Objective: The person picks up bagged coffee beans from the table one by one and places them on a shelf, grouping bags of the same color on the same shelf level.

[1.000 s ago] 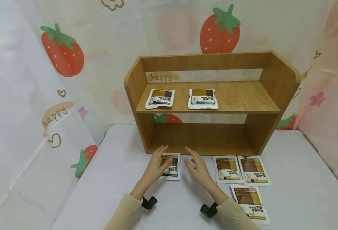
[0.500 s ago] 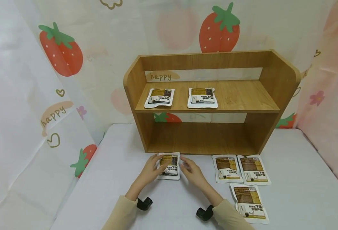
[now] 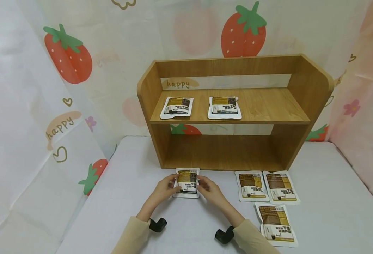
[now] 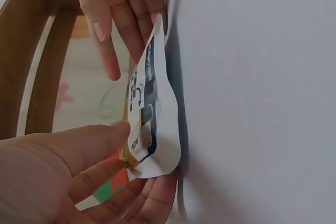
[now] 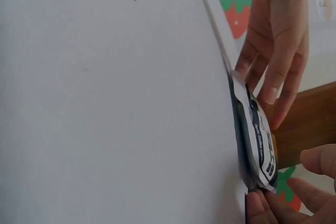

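Nearest on my feed, a flat white pouch with a brown-and-gold label (image 3: 276, 225) lies toward the right edge of the white-covered desk (image 3: 189, 229). Beyond it, my left hand (image 3: 165, 189) and right hand (image 3: 212, 190) flank a white pouch labelled gold, brown and black (image 3: 187, 183), just off the front left corner of a two-tier wooden shelf (image 3: 224, 151). My right fingers touch its edge, thumb apart, so that side is unclasped; I can't tell whether my left thumb presses. Two similar pouches (image 3: 281, 187) lie by the shelf's front right corner, two upper pouches (image 3: 224, 107) along its top board's front edge. I judge this as taking hold; lifting calls for both thumbs down first.
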Demonstrator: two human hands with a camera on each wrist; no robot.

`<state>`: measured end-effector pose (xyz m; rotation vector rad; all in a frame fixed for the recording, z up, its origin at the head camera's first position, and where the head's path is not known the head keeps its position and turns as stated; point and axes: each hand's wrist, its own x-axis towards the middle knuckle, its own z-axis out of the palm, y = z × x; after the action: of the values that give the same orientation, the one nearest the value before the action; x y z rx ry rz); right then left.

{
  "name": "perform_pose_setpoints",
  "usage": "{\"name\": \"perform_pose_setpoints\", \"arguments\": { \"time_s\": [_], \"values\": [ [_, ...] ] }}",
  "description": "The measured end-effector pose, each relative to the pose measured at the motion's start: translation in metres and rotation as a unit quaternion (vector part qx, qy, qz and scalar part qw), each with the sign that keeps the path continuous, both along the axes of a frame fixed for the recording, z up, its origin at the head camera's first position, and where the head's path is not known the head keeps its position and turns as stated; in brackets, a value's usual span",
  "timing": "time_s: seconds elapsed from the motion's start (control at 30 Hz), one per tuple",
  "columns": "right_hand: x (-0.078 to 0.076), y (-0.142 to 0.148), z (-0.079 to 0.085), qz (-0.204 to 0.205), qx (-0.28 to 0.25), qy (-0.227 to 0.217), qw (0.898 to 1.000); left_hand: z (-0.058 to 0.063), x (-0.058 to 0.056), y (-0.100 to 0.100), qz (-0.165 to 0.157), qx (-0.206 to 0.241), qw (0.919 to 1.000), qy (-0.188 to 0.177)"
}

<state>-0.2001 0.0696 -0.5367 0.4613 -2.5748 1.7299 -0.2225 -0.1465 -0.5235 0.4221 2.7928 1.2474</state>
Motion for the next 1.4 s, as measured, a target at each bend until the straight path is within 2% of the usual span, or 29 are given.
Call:
{"name": "perform_pose_setpoints", "arguments": {
  "time_s": [0.27, 0.6, 0.9, 1.2, 1.4],
  "values": [
    [0.001, -0.001, 0.001, -0.001, 0.006, -0.017, 1.0, 0.003, 0.003, 0.0, -0.007, 0.013, 0.9998, -0.013],
    [0.001, 0.005, -0.003, -0.015, -0.027, -0.022, 0.999, 0.005, 0.004, 0.002, -0.02, 0.016, 0.9991, -0.034],
    [0.003, 0.017, 0.004, -0.034, -0.01, -0.042, 0.998, 0.01, 0.003, 0.011, -0.04, 0.029, 0.9983, -0.031],
    [0.003, 0.034, 0.005, -0.059, -0.004, -0.035, 0.998, 0.019, 0.002, 0.028, -0.061, 0.034, 0.9975, -0.01],
    [0.006, 0.048, 0.009, -0.059, -0.012, -0.031, 0.998, 0.024, 0.002, 0.041, -0.073, 0.032, 0.9969, 0.004]
  ]
}}
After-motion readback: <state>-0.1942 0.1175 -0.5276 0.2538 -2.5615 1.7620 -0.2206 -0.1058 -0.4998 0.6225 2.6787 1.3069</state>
